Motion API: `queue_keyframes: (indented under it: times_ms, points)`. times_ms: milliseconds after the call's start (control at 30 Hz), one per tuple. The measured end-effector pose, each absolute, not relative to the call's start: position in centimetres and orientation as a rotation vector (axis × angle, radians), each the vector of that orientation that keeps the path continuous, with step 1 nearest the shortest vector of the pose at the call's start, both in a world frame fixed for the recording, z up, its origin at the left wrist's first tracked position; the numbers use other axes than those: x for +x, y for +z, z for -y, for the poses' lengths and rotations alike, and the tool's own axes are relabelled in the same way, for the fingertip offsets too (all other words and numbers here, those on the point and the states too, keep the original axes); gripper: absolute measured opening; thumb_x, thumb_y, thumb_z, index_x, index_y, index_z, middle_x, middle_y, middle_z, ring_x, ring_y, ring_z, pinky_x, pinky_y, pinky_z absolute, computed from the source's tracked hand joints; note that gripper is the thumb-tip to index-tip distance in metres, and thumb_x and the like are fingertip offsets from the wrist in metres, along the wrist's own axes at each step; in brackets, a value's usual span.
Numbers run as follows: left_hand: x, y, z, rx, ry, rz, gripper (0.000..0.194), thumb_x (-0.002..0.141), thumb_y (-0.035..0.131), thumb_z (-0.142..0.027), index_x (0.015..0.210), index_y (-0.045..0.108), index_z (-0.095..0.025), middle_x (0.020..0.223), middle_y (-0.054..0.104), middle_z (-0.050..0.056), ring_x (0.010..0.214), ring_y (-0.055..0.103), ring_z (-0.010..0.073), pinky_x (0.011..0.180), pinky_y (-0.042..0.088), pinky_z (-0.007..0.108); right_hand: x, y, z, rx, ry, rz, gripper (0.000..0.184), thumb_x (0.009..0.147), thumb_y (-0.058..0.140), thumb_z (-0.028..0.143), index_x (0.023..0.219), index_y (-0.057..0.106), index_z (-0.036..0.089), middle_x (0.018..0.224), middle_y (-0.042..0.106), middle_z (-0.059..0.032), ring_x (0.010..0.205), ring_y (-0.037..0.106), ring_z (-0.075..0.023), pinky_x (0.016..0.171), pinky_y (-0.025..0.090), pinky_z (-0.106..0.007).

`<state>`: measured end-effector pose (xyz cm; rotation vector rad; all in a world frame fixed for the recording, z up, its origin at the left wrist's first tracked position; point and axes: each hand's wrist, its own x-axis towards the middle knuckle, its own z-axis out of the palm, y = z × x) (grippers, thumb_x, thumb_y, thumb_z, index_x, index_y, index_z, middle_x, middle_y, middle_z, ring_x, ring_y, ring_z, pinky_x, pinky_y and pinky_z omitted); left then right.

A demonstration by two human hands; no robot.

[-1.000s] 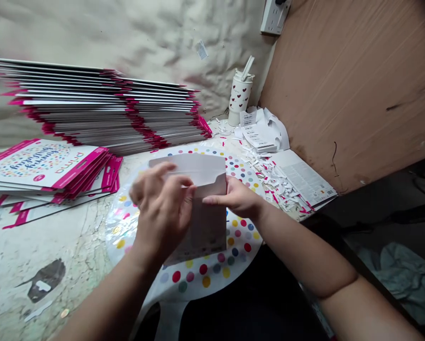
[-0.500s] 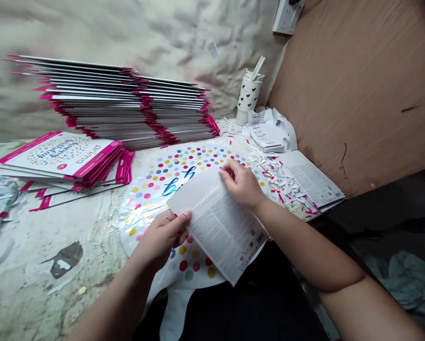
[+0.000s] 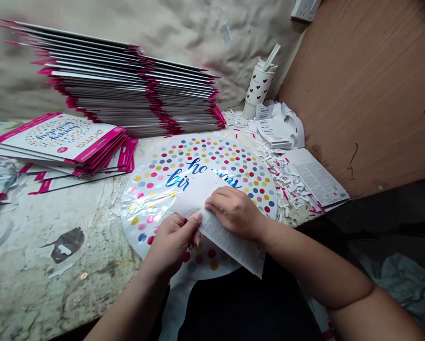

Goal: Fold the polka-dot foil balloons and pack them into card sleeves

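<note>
One white paper envelope is between both hands, over the round foil balloon on the worktop. Its long axis goes aslant, from the far left to a near right corner. From the grip of the left hand, which pinches the left edge with thumb on top, the printed body lies toward the right and nearer. The right hand lies across its face, fingers bent closed on the paper; both hands touch it, so neither is nearer. The envelope looks thin, plain at the far end, with small grey print below. Behind the balloon there is a tall stack of packets
</note>
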<state>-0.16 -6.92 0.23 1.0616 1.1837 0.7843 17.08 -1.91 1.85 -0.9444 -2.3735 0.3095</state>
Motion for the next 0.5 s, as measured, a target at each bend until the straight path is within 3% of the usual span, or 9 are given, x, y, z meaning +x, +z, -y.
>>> queue_keyframes:
  times_ms: [167,400,500]
  points:
    - [0.1,0.7,6.8,1.045,0.785,-1.162,0.046,0.083,0.049,-0.043,0.046,0.054,-0.015,0.041,0.048,-0.001,0.039,0.040,0.0073,0.041,0.030,0.020,17.5,2.3,2.1,-1.001,0.395,2.387,0.016,0.088,0.044,0.014,0.087,0.060,0.014,0.085,0.064,-0.0073,0.081,0.058,-0.0165,0.073,0.044,-0.028]
    - [0.4,1.1,6.7,1.102,0.761,-1.266,0.042,0.080,0.053,-0.046,0.053,0.060,-0.014,0.046,0.057,0.002,0.044,0.049,0.0102,0.046,0.037,0.022,16.0,4.3,3.4,-1.031,-0.078,2.798,0.016,0.083,0.043,0.011,0.075,0.057,0.013,0.074,0.059,-0.0089,0.065,0.051,-0.0179,0.053,0.035,-0.027]
    - [0.2,1.2,6.7,1.115,0.756,-1.295,0.042,0.079,0.054,-0.046,0.055,0.062,-0.013,0.047,0.059,0.003,0.045,0.050,0.0110,0.046,0.038,0.022,16.3,4.8,2.6,-1.065,-0.166,2.749,0.015,0.082,0.042,0.012,0.076,0.056,0.013,0.074,0.058,-0.0096,0.066,0.050,-0.0188,0.052,0.033,-0.028]
